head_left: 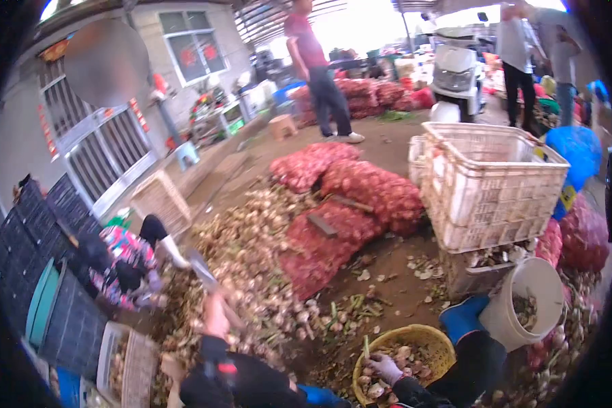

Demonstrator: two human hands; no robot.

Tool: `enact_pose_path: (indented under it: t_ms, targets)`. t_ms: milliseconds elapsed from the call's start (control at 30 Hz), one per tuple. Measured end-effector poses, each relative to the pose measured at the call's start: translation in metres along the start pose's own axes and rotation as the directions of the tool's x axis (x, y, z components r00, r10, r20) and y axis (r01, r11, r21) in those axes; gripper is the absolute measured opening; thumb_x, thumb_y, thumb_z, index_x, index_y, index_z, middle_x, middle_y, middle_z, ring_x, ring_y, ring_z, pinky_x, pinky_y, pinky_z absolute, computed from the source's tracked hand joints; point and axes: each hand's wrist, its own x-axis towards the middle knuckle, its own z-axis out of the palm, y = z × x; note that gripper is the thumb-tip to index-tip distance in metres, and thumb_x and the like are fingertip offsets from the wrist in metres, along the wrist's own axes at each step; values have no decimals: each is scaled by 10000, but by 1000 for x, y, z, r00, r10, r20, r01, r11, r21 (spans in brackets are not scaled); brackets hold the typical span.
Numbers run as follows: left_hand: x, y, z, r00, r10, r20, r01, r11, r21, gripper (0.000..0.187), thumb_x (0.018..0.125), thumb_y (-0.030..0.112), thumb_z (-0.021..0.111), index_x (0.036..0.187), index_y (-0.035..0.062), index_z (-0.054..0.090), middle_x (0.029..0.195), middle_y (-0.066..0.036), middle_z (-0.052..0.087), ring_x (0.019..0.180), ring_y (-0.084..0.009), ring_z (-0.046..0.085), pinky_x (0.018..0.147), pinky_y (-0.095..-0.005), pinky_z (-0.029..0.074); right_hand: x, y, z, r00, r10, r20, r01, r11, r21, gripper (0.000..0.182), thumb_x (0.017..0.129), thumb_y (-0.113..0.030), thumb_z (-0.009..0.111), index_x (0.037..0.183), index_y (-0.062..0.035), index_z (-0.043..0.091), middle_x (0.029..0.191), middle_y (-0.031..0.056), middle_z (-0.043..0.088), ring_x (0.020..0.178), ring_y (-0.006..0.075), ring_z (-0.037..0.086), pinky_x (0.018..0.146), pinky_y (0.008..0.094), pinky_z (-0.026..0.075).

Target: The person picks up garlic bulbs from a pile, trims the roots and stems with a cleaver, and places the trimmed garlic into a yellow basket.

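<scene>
My left hand (215, 317), bare and below a dark sleeve, is closed on a long flat blade-like tool (201, 269) that points up and away over the heap of garlic (251, 238). My right hand (386, 369), in a pale glove, is inside the round yellow basket (355, 381). Its fingers close on a garlic bulb with a green stem (366, 347) at the basket's left side. Loose bulbs and scraps lie around that hand.
Red net sacks (370, 192) lie ahead. White crates (496, 197) and a white bucket (532, 299) stand right. A co-worker (126, 265) in a flowered top bends over garlic at left, beside dark crates (71, 326). Another person (313, 68) stands beyond the sacks, near a scooter (453, 68).
</scene>
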Motion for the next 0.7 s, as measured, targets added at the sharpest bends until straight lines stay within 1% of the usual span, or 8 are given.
enact_pose_path:
  t_ms: [100, 133, 400, 467, 567, 600, 667, 700]
  targets:
    - [-69, -103, 43, 935, -173, 310, 59, 936, 347, 243, 680, 168, 686, 851, 16, 605, 708, -24, 533, 649, -133, 510, 577, -299, 397, -29, -23, 4, 994, 56, 93, -72, 981, 182, 252, 861, -164, 642, 1073, -35, 596, 652, -39, 521, 492, 52, 426, 457, 204, 370]
    - [-74, -149, 47, 809, -501, 308, 404, 854, 327, 189, 701, 143, 681, 836, 27, 618, 657, -18, 530, 568, -141, 506, 519, -290, 389, -19, -11, 2, 999, 8, 34, -12, 992, 128, 243, 858, -151, 646, 1062, -27, 600, 636, -54, 480, 497, 43, 400, 458, 188, 332]
    - [-182, -264, 94, 705, -659, 262, 599, 751, 277, 128, 764, 136, 653, 824, 34, 605, 620, -57, 535, 506, -178, 498, 499, -333, 401, -8, 2, -16, 993, -101, -68, 86, 977, -196, 347, 867, -186, 614, 1175, -33, 572, 982, 48, 626, 878, 147, 568, 732, 303, 462]
    - [-198, -245, 95, 734, -625, 265, 558, 778, 289, 146, 784, 179, 644, 826, 48, 593, 623, -53, 498, 500, -182, 474, 492, -364, 387, 19, 35, -42, 782, -514, 354, 595, 443, -671, 386, 873, -203, 601, 1203, -9, 550, 1091, 78, 607, 1029, 183, 552, 859, 343, 455]
    - [-190, -277, 87, 740, -622, 256, 547, 778, 309, 143, 782, 170, 645, 825, 43, 595, 635, -58, 515, 520, -188, 491, 505, -364, 397, 26, 44, -41, 765, -512, 391, 607, 367, -705, 416, 871, -215, 598, 1220, 3, 532, 1139, 103, 589, 1027, 188, 557, 864, 332, 457]
    - [-181, -301, 81, 734, -634, 242, 555, 766, 324, 131, 769, 140, 650, 824, 31, 603, 644, -65, 549, 542, -191, 521, 521, -349, 414, 19, 36, -33, 765, -511, 392, 606, 367, -705, 416, 871, -215, 598, 1220, 3, 532, 1139, 103, 589, 1027, 188, 557, 864, 332, 457]
    - [-181, -306, 77, 729, -646, 227, 564, 754, 337, 121, 757, 111, 655, 823, 18, 611, 654, -73, 584, 565, -195, 550, 538, -334, 432, -18, -8, -5, 996, 61, 58, -57, 996, -66, 437, 867, -233, 599, 1233, -6, 525, 1177, 142, 568, 1028, 211, 558, 871, 326, 450]
    - [-190, -280, 81, 728, -640, 246, 563, 762, 319, 160, 782, 149, 638, 879, 28, 600, 732, -75, 559, 650, -200, 523, 593, -363, 420, -22, -11, -4, 996, 63, 58, -59, 996, -67, 437, 867, -233, 599, 1233, -6, 525, 1177, 142, 568, 1028, 211, 558, 871, 326, 450]
